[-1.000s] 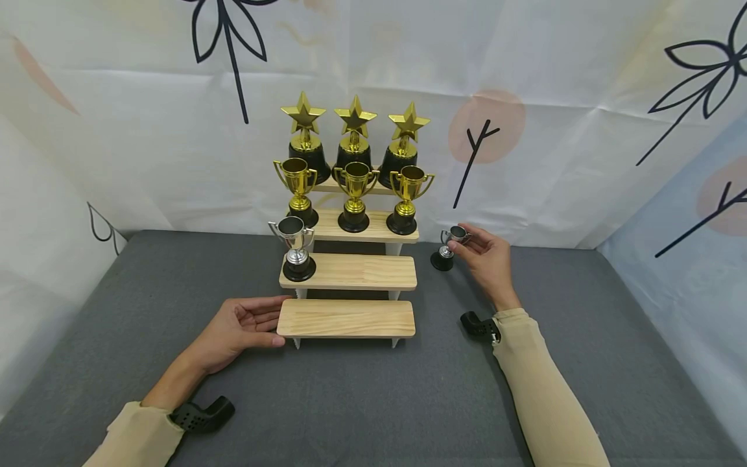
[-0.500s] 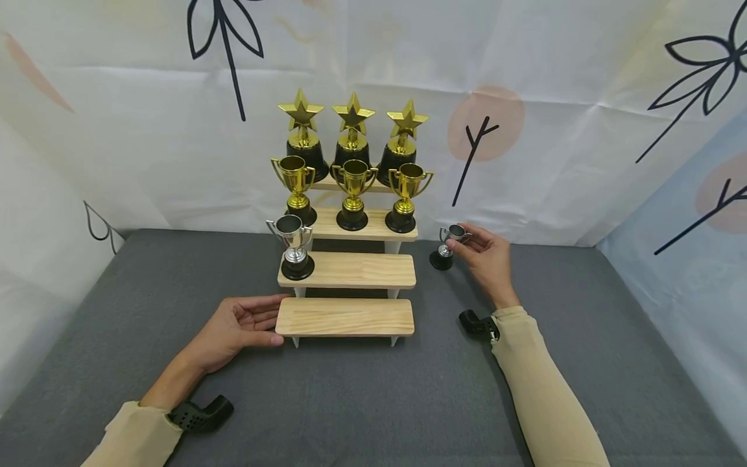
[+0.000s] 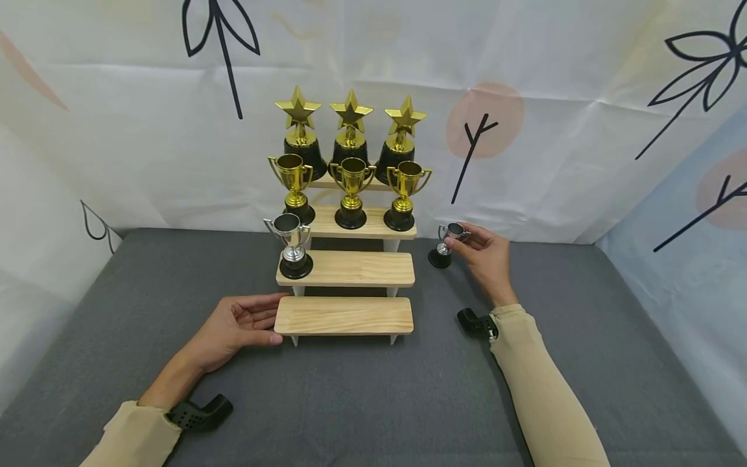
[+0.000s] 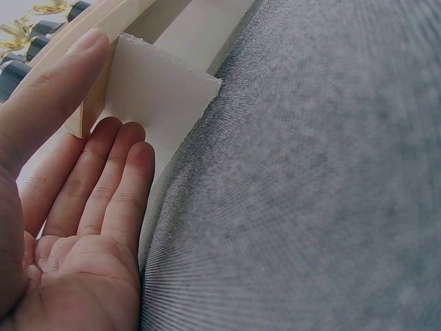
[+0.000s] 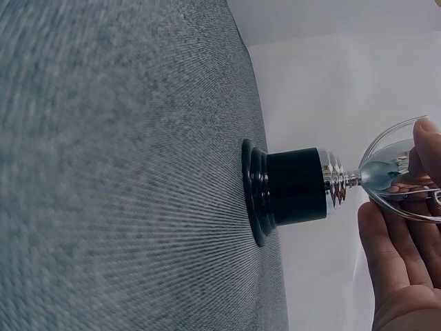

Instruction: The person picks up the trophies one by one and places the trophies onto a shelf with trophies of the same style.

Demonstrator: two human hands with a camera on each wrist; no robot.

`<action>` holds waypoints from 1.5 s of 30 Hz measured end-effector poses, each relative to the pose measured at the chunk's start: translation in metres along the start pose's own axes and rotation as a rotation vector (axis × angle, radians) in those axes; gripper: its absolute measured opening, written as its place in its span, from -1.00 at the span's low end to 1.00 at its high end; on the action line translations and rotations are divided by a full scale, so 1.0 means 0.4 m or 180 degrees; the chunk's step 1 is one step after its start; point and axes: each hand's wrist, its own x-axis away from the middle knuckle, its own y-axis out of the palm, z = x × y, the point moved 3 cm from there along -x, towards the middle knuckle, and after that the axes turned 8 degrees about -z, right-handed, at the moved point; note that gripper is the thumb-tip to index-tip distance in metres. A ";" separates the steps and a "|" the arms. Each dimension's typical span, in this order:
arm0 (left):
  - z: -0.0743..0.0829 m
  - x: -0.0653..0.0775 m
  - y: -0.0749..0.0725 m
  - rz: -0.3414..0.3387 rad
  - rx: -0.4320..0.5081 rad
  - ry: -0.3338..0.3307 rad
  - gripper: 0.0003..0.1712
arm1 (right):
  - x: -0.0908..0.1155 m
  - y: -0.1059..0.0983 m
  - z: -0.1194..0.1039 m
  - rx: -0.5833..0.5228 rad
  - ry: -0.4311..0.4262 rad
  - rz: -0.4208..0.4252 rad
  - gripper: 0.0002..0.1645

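Note:
My right hand (image 3: 489,263) pinches the cup of a small silver trophy (image 5: 296,185) between thumb and fingers, to the right of a stepped wooden display stand (image 3: 344,318). This trophy stands upright, its round black base at the grey cloth. At the stand's left end is my left hand (image 3: 233,324), its fingers nearly straight. In the left wrist view its fingertips lie at the lowest board's end and the white support (image 4: 155,86), with the thumb along the board's front. Another silver trophy (image 3: 294,253) is on the left of the second step from the bottom.
Gold cup trophies (image 3: 353,194) line the third step. Gold star trophies (image 3: 351,130) stand in a row on the top step, close to the white patterned backdrop (image 3: 572,143). Grey cloth (image 3: 373,402) covers the table. Each wrist wears a black band (image 3: 201,413).
The head view drifts slightly, so the stand sits a little further left and higher in it. Both hands keep their places and their hold.

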 end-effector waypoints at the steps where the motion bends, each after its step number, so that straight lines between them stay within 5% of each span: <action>1: 0.000 0.000 0.000 0.0005 -0.0006 -0.0003 -0.13 | 0.000 0.000 -0.001 -0.0006 0.0000 0.0001 -0.48; 19: 0.005 0.002 -0.001 -0.0015 0.0040 0.0021 -0.13 | -0.008 -0.006 -0.029 -0.0074 -0.0019 0.0027 -0.47; 45: 0.007 0.001 0.004 -0.0027 0.0070 0.0028 -0.13 | 0.017 -0.006 -0.147 -0.0164 -0.0171 0.0059 -0.51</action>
